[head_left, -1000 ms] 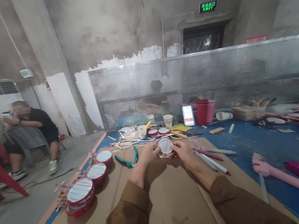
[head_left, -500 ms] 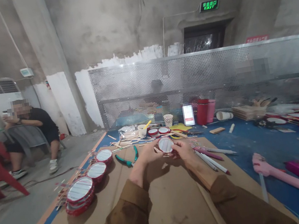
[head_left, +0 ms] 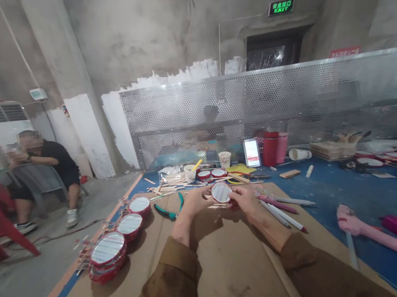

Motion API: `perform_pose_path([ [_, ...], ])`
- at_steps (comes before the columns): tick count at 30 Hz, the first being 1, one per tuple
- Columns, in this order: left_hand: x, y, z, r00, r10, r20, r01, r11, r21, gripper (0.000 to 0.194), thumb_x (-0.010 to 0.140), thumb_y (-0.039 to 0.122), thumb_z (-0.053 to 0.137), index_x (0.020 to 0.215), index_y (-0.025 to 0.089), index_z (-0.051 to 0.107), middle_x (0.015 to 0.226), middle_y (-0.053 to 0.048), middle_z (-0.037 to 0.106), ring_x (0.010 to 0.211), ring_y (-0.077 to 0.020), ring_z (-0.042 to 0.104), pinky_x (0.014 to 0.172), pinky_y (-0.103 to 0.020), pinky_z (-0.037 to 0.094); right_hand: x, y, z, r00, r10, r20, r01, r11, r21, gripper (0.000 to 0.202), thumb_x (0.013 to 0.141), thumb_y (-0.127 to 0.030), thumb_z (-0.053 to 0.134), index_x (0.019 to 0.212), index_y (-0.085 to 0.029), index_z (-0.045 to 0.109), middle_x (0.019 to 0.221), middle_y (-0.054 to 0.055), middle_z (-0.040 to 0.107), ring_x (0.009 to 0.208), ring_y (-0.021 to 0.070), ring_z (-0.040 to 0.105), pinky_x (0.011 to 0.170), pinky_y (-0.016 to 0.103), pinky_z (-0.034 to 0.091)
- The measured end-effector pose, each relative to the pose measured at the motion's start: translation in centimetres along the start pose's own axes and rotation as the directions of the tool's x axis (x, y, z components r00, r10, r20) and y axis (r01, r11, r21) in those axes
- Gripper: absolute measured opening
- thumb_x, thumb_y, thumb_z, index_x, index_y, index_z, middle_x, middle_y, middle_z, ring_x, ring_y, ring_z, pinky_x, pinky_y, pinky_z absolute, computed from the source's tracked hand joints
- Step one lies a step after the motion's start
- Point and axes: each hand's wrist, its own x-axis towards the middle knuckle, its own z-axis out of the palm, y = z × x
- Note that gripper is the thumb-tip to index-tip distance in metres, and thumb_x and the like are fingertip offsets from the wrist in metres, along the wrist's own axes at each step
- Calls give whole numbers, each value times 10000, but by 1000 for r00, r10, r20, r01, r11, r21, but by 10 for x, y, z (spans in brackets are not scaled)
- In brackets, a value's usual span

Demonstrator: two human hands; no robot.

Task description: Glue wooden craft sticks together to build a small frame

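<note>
Small round piece (head_left: 221,192) is above the cardboard (head_left: 234,269), gripped at its edge by the right hand (head_left: 246,202). Change noted: left hand (head_left: 193,204) has loosened its fingers at the opposite edge; whether they still grip cannot be told. The right hand appears to carry the load. Green-handled pliers (head_left: 165,213) lie near the left hand.

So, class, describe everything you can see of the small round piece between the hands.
The small round piece has a pale, faintly striped face and a red rim; its material is unclear. It is held above the cardboard, face tilted towards the camera. The right hand grips its lower right edge; the left hand is at its left, contact unclear. Its back is hidden.
</note>
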Motion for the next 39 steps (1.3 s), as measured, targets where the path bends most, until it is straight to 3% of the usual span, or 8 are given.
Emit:
perform_pose_path([
  [6, -1, 0, 5, 999, 32, -17, -31, 998, 46, 483, 710, 207, 601, 1191, 194, 645, 930, -40, 711, 760, -141, 629, 697, -242, 484, 1, 2, 0, 1000, -6, -10, 5, 1000, -15, 24, 684, -166, 568, 693, -175, 587, 465, -26, 604, 403, 150, 587, 393, 244, 502],
  [13, -3, 8, 5, 997, 62, -36, -57, 992, 115, 491, 670, 136, 592, 1150, 209, 663, 933, -49, 705, 729, -140, 622, 672, -239, 477, 0, 1, 0, 1000, 6, 7, -6, 1000, -23, 22, 675, -186, 571, 657, -177, 562, 499, -21, 606, 393, 134, 569, 390, 242, 498],
  [20, 0, -4, 4, 999, 29, -38, -23, 989, 146, 553, 680, 187, 608, 1233, 191, 613, 951, -49, 701, 676, -133, 614, 686, -257, 480, 2, 4, -1, 998, -43, 34, 45, 996, -76, 59, 688, -225, 552, 720, -180, 575, 522, -25, 607, 432, 144, 585, 431, 251, 502],
  [25, 1, -8, 8, 997, -3, -77, 13, 992, 125, 653, 704, 261, 639, 1336, 214, 478, 1007, -39, 653, 725, -129, 597, 709, -259, 482, -3, 4, -1, 971, -216, 104, 237, 928, -288, 67, 701, -234, 537, 694, -182, 578, 509, -28, 572, 455, 127, 556, 436, 211, 420],
  [29, 2, -8, 9, 995, 24, -100, -20, 999, 35, 436, 792, 257, 555, 1222, 202, 510, 896, -8, 598, 670, -99, 540, 659, -226, 459, -8, 2, -1, 944, -264, 199, 324, 856, -402, 139, 738, -265, 485, 724, -176, 591, 523, -31, 540, 460, 124, 532, 436, 212, 399],
  [34, 4, -13, 9, 996, -11, -93, 7, 999, -40, 213, 826, 274, 533, 1019, 197, 583, 809, 12, 566, 661, -92, 506, 630, -206, 429, -7, 4, 0, 947, -229, 225, 300, 882, -363, 147, 738, -273, 479, 723, -173, 586, 533, -27, 547, 443, 117, 520, 421, 211, 401],
  [39, 4, -12, 8, 995, -43, -86, 36, 995, -90, 184, 827, 297, 526, 964, 191, 589, 788, 13, 565, 671, -94, 510, 596, -192, 424, -8, 4, 2, 971, -127, 205, 181, 945, -271, 127, 727, -273, 499, 717, -173, 577, 511, -32, 549, 436, 114, 528, 394, 191, 397],
])
